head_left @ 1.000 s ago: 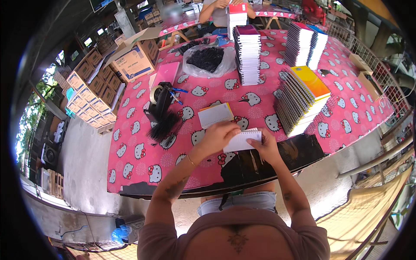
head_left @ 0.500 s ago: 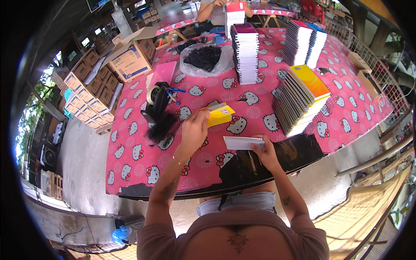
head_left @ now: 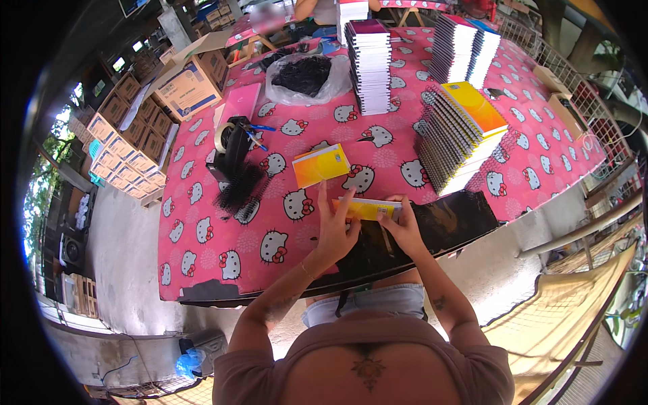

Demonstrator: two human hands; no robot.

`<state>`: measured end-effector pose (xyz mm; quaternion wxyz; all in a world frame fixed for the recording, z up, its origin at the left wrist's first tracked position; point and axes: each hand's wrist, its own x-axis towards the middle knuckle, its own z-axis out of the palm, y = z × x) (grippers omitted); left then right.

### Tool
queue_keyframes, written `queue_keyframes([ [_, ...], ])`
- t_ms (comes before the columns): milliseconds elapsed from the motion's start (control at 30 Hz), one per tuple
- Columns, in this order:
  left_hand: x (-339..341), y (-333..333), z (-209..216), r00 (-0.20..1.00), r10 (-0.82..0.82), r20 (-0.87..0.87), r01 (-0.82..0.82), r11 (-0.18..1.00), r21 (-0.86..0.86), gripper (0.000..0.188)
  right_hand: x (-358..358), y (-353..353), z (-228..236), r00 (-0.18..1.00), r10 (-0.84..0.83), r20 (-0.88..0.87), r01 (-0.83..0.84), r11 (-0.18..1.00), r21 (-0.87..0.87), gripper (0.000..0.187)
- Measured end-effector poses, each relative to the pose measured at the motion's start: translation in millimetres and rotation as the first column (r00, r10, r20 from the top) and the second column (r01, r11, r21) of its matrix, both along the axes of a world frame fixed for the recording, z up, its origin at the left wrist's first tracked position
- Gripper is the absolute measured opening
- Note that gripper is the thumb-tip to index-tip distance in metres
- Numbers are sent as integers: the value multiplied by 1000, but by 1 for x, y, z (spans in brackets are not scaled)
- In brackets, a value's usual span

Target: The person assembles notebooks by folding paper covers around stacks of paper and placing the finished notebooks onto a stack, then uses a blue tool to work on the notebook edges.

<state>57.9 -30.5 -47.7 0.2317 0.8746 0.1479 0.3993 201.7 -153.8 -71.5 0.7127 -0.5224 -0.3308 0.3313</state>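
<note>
And here's the outfit: a dusky brown-mauve top, wide and scooped at the neck, its short left sleeve and matching right sleeve cut loose. Below it, pale blue denim, washed out, with a dark strip hanging across the front! Now the markings: a chest tattoo, ornate, petal-like, tapering to a point; a smudgy dark left-forearm tattoo; a smaller right-forearm tattoo. One thin bracelet rings the left wrist; left hand, right hand, both bare.
</note>
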Motion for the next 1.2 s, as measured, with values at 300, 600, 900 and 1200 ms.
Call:
queue_keyframes([
  [300,-11,0,-16,992,-108,-65,83,949,-303,64,1,8,-13,964,-52,261,72,995,-68,33],
  [600,-78,177,-21,690,678,-253,-533,713,456,23,-2,9,-1,975,45,219,-31,997,-64,27],
  [900,-71,107,20,946,308,-105,-287,941,177,17,1,8,4,952,156,262,-126,984,-128,26],
  [1200,-61,47,23,997,-44,-59,25,956,-293,22,-1,13,2,957,122,263,-100,991,-93,24],
])
